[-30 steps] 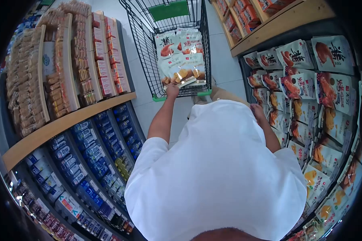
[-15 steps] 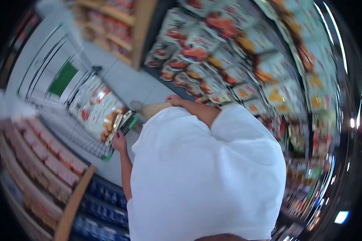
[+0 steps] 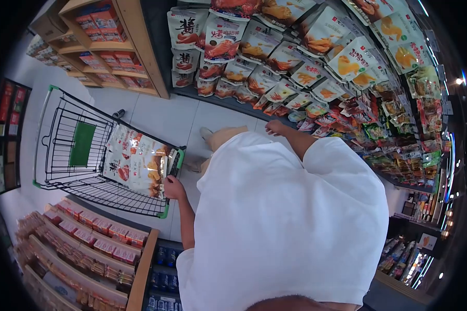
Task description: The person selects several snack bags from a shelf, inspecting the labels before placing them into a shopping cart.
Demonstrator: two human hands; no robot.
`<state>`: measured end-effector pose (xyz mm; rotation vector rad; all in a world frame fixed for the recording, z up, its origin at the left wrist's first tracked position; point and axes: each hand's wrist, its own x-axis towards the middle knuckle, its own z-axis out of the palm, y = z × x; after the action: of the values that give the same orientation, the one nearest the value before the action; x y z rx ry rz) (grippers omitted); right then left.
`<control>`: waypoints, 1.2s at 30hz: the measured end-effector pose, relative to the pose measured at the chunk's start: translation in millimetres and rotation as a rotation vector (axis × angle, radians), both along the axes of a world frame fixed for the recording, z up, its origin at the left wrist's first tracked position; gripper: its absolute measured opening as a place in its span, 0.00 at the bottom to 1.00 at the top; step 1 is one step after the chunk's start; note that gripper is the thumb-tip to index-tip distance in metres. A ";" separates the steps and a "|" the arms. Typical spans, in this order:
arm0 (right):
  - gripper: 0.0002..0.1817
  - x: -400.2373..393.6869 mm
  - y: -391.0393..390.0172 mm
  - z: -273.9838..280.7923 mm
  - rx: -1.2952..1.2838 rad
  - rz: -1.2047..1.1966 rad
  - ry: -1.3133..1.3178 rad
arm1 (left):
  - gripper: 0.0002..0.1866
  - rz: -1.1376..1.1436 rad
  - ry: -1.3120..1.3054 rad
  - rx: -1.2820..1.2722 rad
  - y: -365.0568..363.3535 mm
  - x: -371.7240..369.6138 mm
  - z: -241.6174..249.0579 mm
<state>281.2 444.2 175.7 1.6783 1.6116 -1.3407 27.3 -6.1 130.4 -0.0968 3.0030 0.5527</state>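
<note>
My left hand [image 3: 175, 187] is closed on the handle of a shopping cart [image 3: 83, 179], a black wire one with green corners. Large white snack pouches [image 3: 132, 160], printed with pictures of cooked meat and Chinese characters, lie in the cart at the handle end. A green panel [image 3: 81, 144] is fixed inside the basket. Away from the cart, my right hand [image 3: 276, 128] hangs near the lower edge of the snack display, its fingers loosely bent and slightly apart. Nothing shows in it.
A tall rack of hanging snack pouches [image 3: 296, 57] runs along my right. Wooden shelves with orange boxes [image 3: 106, 26] stand ahead. On my left are shelves of pink boxes [image 3: 98, 225] and blue cans [image 3: 163, 280]. Grey tiled floor [image 3: 163, 116] lies between them.
The view has turned and sharpened. The cart sits lower in view, with my left hand still on its handle. My right hand has swung rightward, away from my leg.
</note>
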 end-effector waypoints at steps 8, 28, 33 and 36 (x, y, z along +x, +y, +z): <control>0.11 12.8 66.9 7.3 0.118 -0.280 0.111 | 0.20 0.006 -0.021 -0.164 15.7 13.2 11.4; 0.28 -176.4 259.2 -7.3 0.509 -0.353 0.638 | 0.29 0.140 -0.131 0.066 58.4 157.4 -1.1; 0.26 -183.6 261.0 -21.7 0.740 -0.098 0.597 | 0.26 0.271 -0.537 -0.067 0.4 229.8 -34.1; 0.26 -183.0 251.8 -2.0 0.834 0.039 0.527 | 0.25 0.319 -0.632 0.069 -19.9 256.5 -41.2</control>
<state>98.2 695.9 173.6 1.7592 2.7777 -1.2288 283.8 -26.0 89.2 -0.6252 2.3583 0.5254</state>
